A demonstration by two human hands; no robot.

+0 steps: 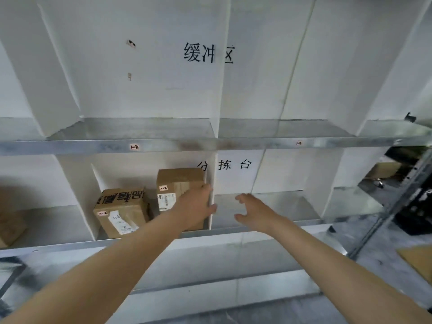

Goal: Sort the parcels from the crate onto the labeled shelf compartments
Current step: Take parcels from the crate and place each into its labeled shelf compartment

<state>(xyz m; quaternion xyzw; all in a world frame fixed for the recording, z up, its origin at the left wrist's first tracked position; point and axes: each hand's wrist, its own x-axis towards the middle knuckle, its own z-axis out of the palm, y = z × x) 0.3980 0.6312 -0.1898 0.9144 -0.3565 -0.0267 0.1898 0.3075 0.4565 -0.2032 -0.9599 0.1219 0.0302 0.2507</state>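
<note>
3 cardboard parcels sit along the middle shelf (pixel 58 245). Farthest left, a blurred brown box (pixel 9 226) is half out of sight in its own compartment. In the next compartment, the printed parcel (pixel 121 212), with black characters and a white slip, stands beside the taller parcel (pixel 178 181), which bears a small handwritten tag and sits against the white divider (pixel 211 222). The left hand (pixel 195 206) lies on that taller parcel's front, fingers stretched, thumb out across the divider's edge, clasping nothing. Right of the divider, the right hand (pixel 254 212) hovers before the neighbouring compartment, fingers spread apart and empty. Far right, lower down, lies a flat cardboard sheet (pixel 418 258).
</note>
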